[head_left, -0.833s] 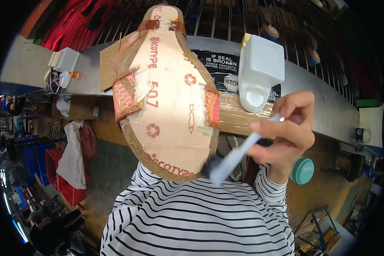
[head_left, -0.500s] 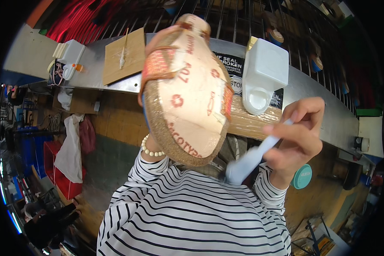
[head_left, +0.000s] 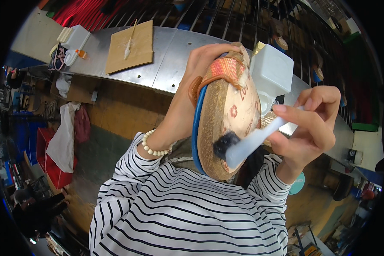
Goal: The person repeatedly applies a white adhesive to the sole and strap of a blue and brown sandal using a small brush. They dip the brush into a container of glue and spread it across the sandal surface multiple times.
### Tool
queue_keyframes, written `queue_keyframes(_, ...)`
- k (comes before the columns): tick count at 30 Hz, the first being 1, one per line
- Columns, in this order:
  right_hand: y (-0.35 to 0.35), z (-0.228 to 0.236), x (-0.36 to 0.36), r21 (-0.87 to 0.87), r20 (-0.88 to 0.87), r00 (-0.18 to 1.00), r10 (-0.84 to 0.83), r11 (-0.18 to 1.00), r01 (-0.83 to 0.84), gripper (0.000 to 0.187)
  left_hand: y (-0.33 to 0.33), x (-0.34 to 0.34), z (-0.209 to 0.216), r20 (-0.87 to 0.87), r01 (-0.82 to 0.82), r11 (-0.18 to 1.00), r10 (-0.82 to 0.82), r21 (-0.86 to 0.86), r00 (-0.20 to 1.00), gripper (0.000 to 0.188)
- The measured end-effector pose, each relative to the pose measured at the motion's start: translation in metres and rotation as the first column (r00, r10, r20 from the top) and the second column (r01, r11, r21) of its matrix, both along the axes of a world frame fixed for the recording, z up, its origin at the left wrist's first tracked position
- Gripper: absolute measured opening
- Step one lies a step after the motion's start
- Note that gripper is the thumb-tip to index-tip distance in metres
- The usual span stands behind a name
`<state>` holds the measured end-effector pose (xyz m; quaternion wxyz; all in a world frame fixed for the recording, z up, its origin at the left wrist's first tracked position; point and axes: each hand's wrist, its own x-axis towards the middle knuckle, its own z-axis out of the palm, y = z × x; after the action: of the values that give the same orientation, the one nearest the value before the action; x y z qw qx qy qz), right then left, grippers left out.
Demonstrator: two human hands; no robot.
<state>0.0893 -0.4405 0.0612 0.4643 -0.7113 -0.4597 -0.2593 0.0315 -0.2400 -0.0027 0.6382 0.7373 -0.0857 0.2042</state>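
Left hand gripped the tan woven sandal with blue sole edge at chest height; right hand pinched a white-handled, dark-bristled brush against its side. Excess pressure risked smearing the printed insole.

The left hand is reaching up from a striped sleeve, fingers wrapping closed in a full grip, wrist bent back. The right hand is pinching shut, fingertips pointing leftward.
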Motion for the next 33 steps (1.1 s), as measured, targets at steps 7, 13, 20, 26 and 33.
queue_keyframes(7,-0.006,0.0,0.007,-0.034,0.059,0.995,0.08,0.996,-0.078,0.048,-0.001,0.004,-0.024,0.137,0.102,0.995,-0.104,0.02,0.985,0.079)
queue_keyframes(13,0.003,0.009,0.025,-0.079,-0.015,0.961,0.275,0.958,-0.276,0.047,-0.006,-0.009,-0.026,-0.103,0.363,0.624,-0.584,-0.692,0.805,0.089)
queue_keyframes(20,0.002,0.004,0.056,-0.213,-0.186,0.952,0.241,0.937,-0.279,0.046,-0.004,-0.027,-0.023,-0.098,0.32,0.318,-0.828,-0.892,0.552,0.095)
queue_keyframes(26,-0.007,0.007,0.066,-0.13,-0.284,0.857,0.43,0.868,-0.478,0.031,0.0,-0.027,-0.022,-0.212,0.328,0.646,-0.613,-0.69,0.761,0.099)
queue_keyframes(33,0.005,0.011,0.065,-0.159,-0.173,0.91,0.378,0.901,-0.404,0.04,-0.023,-0.01,-0.031,-0.218,0.275,0.774,-0.465,-0.57,0.858,0.104)
